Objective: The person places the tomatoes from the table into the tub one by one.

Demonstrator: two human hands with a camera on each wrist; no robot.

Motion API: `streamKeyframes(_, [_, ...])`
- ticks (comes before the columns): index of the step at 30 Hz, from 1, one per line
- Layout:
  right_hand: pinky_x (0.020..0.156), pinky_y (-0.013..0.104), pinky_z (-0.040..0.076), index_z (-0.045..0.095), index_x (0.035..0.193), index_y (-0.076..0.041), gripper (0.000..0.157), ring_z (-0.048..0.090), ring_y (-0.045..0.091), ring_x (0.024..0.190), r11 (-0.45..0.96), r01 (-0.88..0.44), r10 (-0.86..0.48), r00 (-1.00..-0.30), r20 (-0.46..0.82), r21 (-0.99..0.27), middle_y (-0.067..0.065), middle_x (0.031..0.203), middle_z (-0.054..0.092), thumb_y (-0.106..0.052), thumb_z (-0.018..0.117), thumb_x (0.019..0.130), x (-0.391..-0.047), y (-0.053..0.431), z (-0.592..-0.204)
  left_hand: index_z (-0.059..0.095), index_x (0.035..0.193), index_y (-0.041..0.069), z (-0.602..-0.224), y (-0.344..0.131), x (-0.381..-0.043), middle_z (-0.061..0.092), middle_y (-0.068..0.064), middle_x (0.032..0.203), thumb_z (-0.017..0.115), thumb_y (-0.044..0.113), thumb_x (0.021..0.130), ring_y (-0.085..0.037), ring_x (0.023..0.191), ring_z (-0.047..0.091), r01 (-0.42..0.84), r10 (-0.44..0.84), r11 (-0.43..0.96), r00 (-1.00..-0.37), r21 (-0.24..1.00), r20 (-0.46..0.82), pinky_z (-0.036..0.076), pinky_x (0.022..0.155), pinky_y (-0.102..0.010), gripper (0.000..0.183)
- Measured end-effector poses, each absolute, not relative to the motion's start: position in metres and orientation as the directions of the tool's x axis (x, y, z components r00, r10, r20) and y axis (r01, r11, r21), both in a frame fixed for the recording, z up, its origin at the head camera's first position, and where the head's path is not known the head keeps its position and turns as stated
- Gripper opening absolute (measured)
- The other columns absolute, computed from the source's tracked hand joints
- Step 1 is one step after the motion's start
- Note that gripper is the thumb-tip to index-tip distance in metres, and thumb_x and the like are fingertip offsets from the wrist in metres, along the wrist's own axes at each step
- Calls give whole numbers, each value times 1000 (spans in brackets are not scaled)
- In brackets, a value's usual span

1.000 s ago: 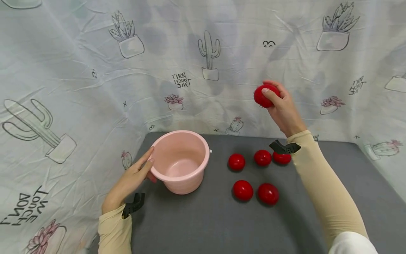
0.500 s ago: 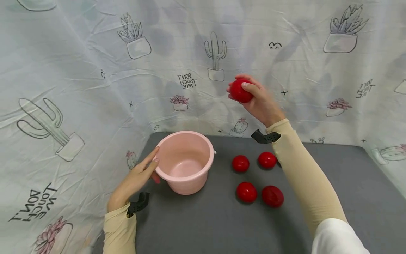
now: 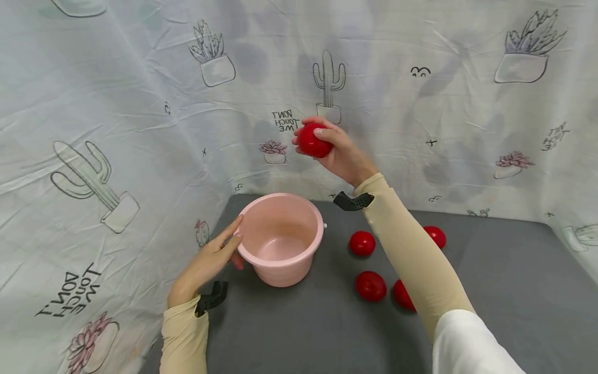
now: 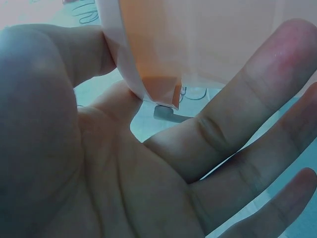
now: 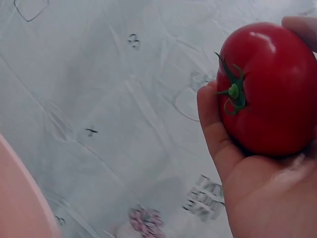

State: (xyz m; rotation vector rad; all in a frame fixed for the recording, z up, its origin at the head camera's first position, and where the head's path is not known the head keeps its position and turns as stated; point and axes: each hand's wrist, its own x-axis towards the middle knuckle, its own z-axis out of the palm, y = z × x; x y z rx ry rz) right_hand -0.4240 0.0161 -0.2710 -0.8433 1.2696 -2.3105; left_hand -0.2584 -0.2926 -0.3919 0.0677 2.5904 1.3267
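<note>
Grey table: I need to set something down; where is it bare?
Bare grey table lies nearer than the pink bucket, between the left sleeve and near tomatoes, and right of the right sleeve, past the far tomato. It is crowded right of the bucket, where four tomatoes show.

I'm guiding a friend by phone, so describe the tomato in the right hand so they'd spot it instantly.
On the grey table stands a pink bucket. Higher in the head view, the right hand grips a red tomato. It alone is held up; the other red ones in view rest on the table.
</note>
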Motion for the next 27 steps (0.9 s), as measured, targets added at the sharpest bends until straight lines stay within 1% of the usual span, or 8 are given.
streamKeyframes(3, [97, 37, 56, 54, 129, -6, 44, 61, 29, 114, -518, 55, -614, -719, 325, -854, 13, 124, 62, -19, 70, 90, -425, 0, -277, 17, 156, 55, -393, -293, -259, 71, -5, 81, 39, 57, 105, -17, 96, 66, -71, 140, 587, -972, 806, -187, 37, 112, -57, 55])
streamKeyframes(9, [98, 37, 54, 57, 127, -8, 34, 62, 27, 113, -495, 97, -666, -681, 305, -863, 13, 123, 61, -16, 58, 94, -425, -30, -293, 19, 155, 56, -394, -293, -259, 70, -5, 80, 40, 55, 106, -17, 93, 67, -81, 129, 591, -973, 803, -193, 37, 112, -58, 53])
streamKeyframes(15, [94, 35, 56, 57, 123, -8, 33, 64, 25, 108, -476, 158, -705, -657, 268, -865, 9, 118, 64, -15, 51, 91, -430, -57, -314, 18, 156, 53, -392, -295, -258, 70, -5, 80, 40, 56, 106, -15, 92, 67, -81, 126, 597, -973, 798, -193, 36, 112, -59, 55])
streamKeyframes(18, [94, 34, 56, 56, 122, -8, 32, 65, 24, 107, -455, 172, -719, -650, 246, -874, 8, 115, 65, -15, 49, 91, -431, -66, -322, 18, 156, 53, -391, -295, -258, 70, -6, 80, 40, 56, 106, -15, 92, 67, -80, 126, 595, -973, 800, -191, 36, 112, -59, 55])
streamKeyframes(23, [92, 31, 56, 56, 121, -9, 31, 66, 23, 105, -429, 195, -721, -663, 203, -882, 6, 115, 65, -15, 46, 92, -432, -72, -334, 19, 155, 54, -390, -294, -258, 69, -7, 78, 41, 55, 106, -15, 92, 67, -79, 132, 582, -973, 810, -190, 37, 113, -59, 54])
streamKeyframes(27, [92, 31, 56, 58, 119, -12, 30, 66, 23, 105, -404, 188, -715, -675, 181, -895, 5, 116, 65, -15, 45, 92, -433, -73, -342, 20, 156, 54, -391, -293, -261, 69, -8, 76, 41, 56, 105, -16, 89, 68, -82, 133, 573, -972, 816, -192, 38, 112, -59, 54])
